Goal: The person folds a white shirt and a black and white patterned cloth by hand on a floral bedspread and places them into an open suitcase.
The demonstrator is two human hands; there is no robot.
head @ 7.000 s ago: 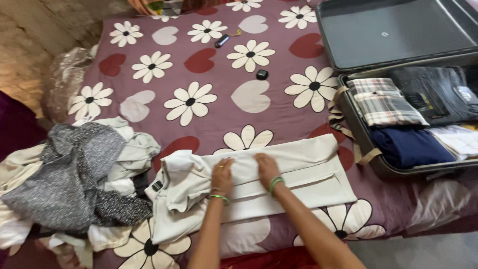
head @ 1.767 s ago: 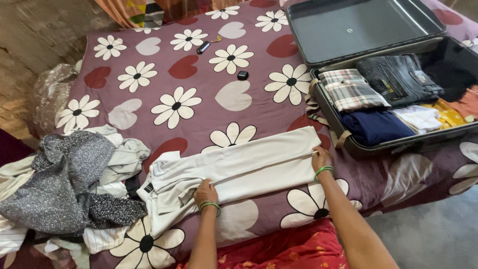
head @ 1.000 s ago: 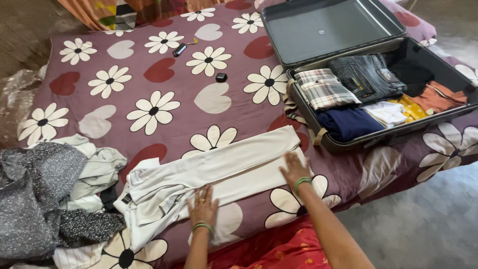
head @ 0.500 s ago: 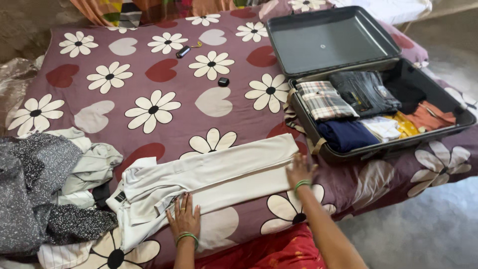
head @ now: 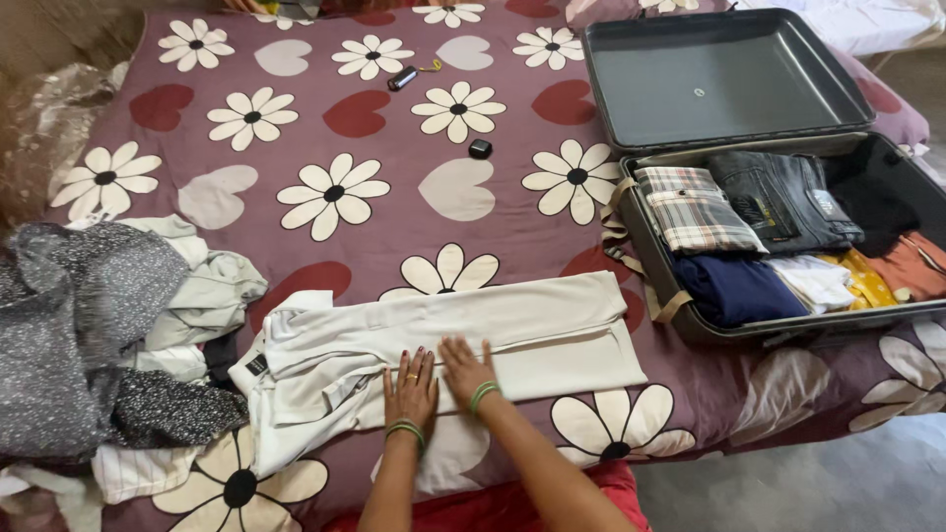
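A: The white garment (head: 463, 340) lies folded into a long strip across the near edge of the bed (head: 394, 227), with both palms on its middle.

B: So how are the hands set?

A: The left hand (head: 411, 384) and the right hand (head: 465, 369) lie side by side, fingers spread flat and gripping nothing. I judge this to be a smoothing press. It goes best with even weight, stroking outward from the centre so the creases run to the ends and the long edges stay lined up.

B: Anything to watch?

A: The collar end at the left is bunched and touches the pile of loose clothes (head: 108, 345); keeping the two apart would help. Farther right, the open suitcase (head: 690, 320) holds a navy fold (head: 739, 291), a plaid shirt (head: 695, 207) and dark jeans (head: 783, 197). Beyond, a small black object (head: 480, 149) sits on the flowered cover.
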